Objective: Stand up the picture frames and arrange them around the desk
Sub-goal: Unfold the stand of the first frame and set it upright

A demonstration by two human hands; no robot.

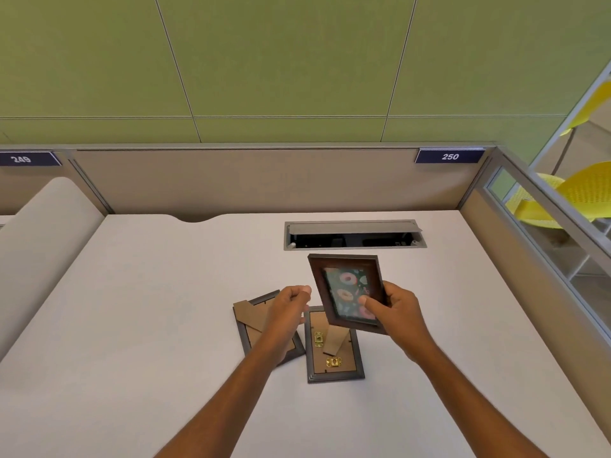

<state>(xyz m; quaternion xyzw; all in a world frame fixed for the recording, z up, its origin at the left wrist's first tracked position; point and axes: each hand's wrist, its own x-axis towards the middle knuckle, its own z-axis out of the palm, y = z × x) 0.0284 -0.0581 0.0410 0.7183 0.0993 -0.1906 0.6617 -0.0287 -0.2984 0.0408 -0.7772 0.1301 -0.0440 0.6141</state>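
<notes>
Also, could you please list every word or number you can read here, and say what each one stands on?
"249": white numerals on the left blue sign, on the partition.
"250": white numerals on the right blue sign, on the partition.
No readable text on the held picture frame in the right hand, nor on the left frame back or the right frame back lying on the desk.

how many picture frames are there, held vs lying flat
Dark brown wooden picture frame with a doughnut print, held in the right hand: 1
Grey-edged picture frames lying face down on the white desk: 2
Total: 3
</notes>
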